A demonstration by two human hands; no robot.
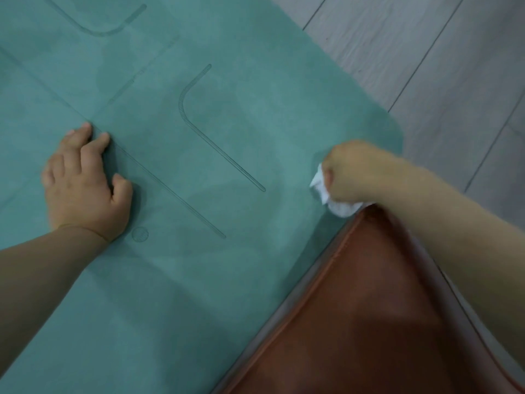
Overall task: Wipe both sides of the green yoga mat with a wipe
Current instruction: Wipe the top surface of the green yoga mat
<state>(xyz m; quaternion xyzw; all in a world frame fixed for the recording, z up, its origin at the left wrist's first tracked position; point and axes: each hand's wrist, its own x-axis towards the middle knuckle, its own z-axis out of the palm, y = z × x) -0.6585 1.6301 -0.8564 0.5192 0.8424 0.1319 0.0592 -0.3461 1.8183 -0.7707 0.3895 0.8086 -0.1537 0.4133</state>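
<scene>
The green yoga mat lies flat on the floor and fills most of the view, printed with thin alignment lines. My left hand presses palm-down on the mat at the left, fingers spread. My right hand is curled round a crumpled white wipe and holds it against the mat near its rounded right corner. The wipe sticks out below my fist.
A brown leather cushion or seat lies at the lower right, over the mat's near edge. Grey wood-plank floor shows beyond the mat at the upper right.
</scene>
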